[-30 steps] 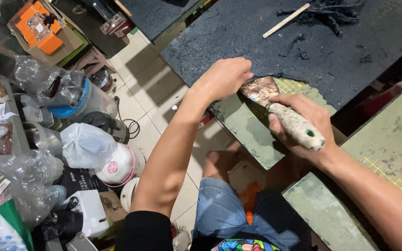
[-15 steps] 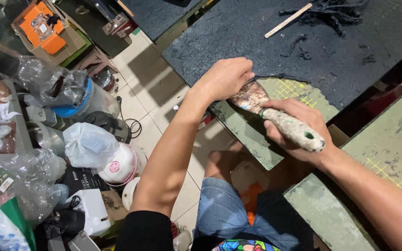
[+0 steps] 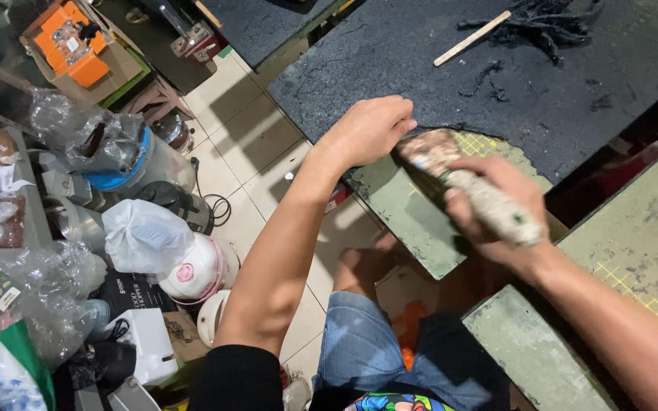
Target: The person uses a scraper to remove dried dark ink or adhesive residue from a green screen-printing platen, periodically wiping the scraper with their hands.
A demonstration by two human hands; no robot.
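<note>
My right hand (image 3: 496, 209) grips the crusted, paint-spattered handle of a scraper (image 3: 466, 186). Its blade end lies at the torn edge of a black coating (image 3: 436, 68) that covers a green gridded board (image 3: 413, 213). My left hand (image 3: 371, 125) rests with curled fingers on the black coating just left of the blade, touching the peeled edge. Below the blade the bare green board shows.
A wooden stick (image 3: 471, 38) and a pile of black scrapings (image 3: 554, 23) lie further back on the board. A second green board (image 3: 634, 251) is at right. Bagged bottles (image 3: 93, 141), a white bag (image 3: 142, 236) and an orange tool box (image 3: 74, 46) crowd the tiled floor at left.
The scraper and my right hand have moved left and up along the coating's edge. My left hand has stayed in place on the black coating.
</note>
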